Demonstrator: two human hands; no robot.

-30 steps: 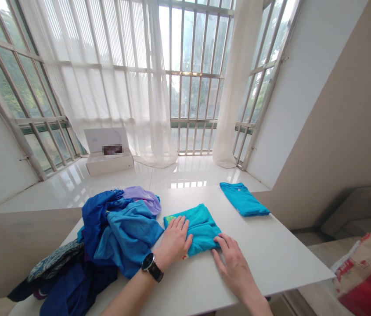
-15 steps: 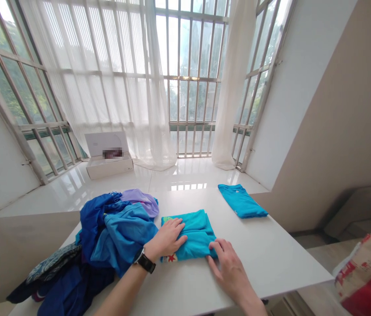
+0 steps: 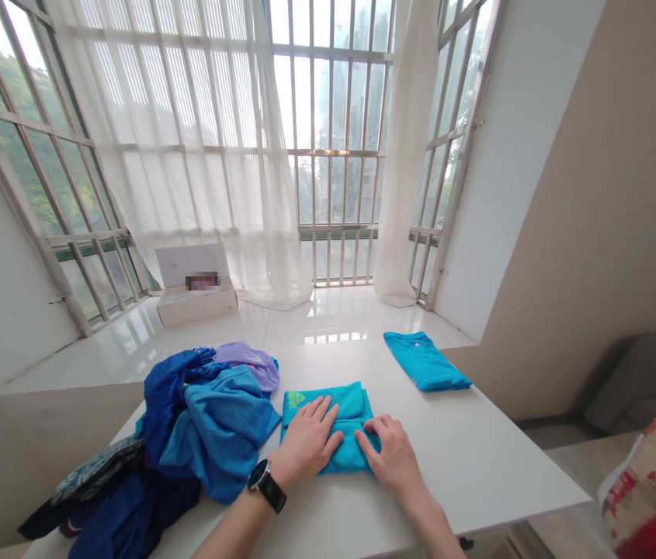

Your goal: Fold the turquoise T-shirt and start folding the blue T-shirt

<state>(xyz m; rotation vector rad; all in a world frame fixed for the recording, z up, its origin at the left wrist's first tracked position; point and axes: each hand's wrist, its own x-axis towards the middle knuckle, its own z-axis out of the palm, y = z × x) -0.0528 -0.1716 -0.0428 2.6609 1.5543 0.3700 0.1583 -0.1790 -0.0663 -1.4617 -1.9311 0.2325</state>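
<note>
Left hand [image 3: 306, 442] and right hand [image 3: 389, 454] are pressing the folded teal shirt [image 3: 351, 402] flat on the counter [image 3: 479, 466], fingers open, grasping nothing

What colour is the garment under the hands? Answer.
Turquoise: the garment shows best in the head view.

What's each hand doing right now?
Left hand: open, flat on the folded teal shirt, not gripping.
Right hand: open, resting on that shirt, not gripping.
</note>
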